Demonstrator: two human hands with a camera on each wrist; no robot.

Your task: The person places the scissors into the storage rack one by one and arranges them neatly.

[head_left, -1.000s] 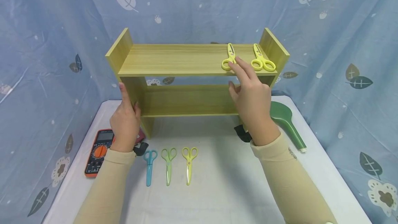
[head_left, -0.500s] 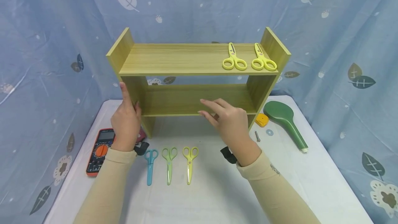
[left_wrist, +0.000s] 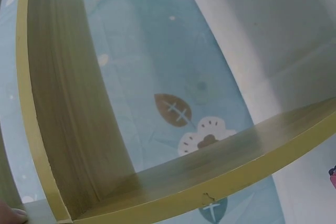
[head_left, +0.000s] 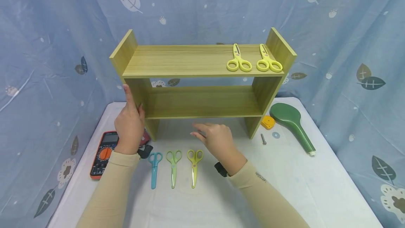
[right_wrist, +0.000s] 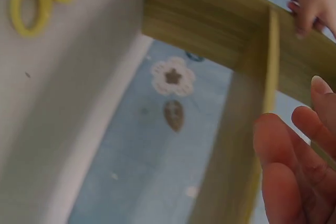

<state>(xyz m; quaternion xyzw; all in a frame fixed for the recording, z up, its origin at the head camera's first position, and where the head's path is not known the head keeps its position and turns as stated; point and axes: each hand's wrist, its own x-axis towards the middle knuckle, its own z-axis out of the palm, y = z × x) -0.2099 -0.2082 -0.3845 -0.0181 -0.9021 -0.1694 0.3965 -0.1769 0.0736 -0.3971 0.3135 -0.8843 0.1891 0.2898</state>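
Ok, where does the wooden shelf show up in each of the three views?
Head: wooden shelf fills the centre, on the white table.
Left wrist: its left side panel and lower board seen close, from the left edge to bottom right.
Right wrist: a board and upright across top and centre.
Shared landmark: the left hand gripping the shelf's left side panel.

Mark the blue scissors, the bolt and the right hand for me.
blue scissors [head_left: 153,171], head view, on the blade.
bolt [head_left: 263,139], head view, on its shaft.
right hand [head_left: 216,140], head view, on the back of the hand.
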